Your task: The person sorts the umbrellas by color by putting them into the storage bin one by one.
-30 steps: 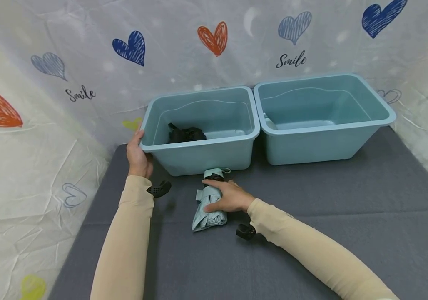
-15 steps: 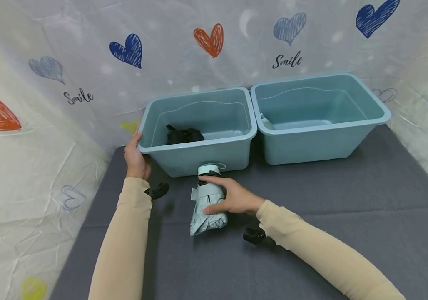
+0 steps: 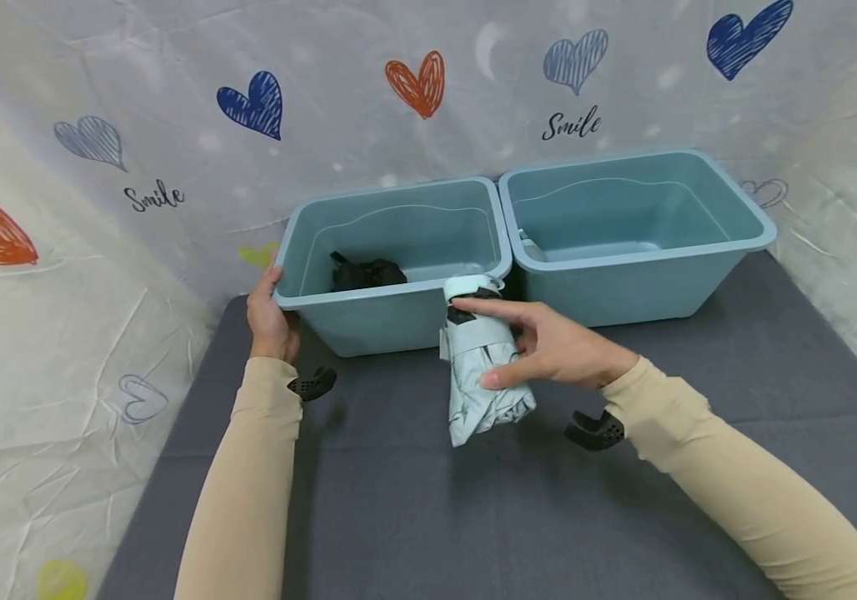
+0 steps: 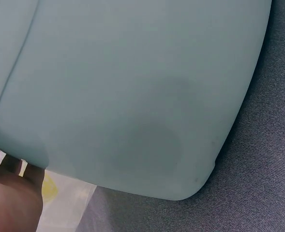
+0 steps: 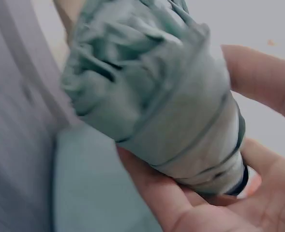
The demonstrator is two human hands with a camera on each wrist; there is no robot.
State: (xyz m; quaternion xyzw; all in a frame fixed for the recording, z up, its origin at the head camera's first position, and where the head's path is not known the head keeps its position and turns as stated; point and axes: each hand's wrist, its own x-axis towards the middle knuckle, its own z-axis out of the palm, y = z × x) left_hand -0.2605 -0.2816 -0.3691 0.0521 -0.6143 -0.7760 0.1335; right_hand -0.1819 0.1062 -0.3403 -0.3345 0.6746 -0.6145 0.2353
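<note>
My right hand (image 3: 556,346) grips a folded pale-blue umbrella (image 3: 481,358), thumb and fingers round its wrapped canopy. Its white handle end overlaps the front rim of the left bin, and its canopy hangs above the table. Close up in the right wrist view, the bunched cloth of the umbrella (image 5: 166,101) lies between thumb and fingers. At the far left, my left hand (image 3: 271,321) holds the end of the light-blue plastic bin (image 3: 376,321) by its rim. The left wrist view has the fingers (image 4: 33,175) bent behind the bin wall (image 4: 132,96). A crumpled black item (image 3: 368,273) lies inside this bin.
A second light-blue bin (image 3: 646,287) stands right beside the first, with a small pale item (image 3: 529,247) at its left end. Both rest on a dark grey cloth-covered table (image 3: 398,517). Behind hangs a white curtain (image 3: 338,108) printed with hearts.
My right hand has lifted the umbrella off the table and carried it right and up towards the bins. My left hand has stayed at the bin's end.
</note>
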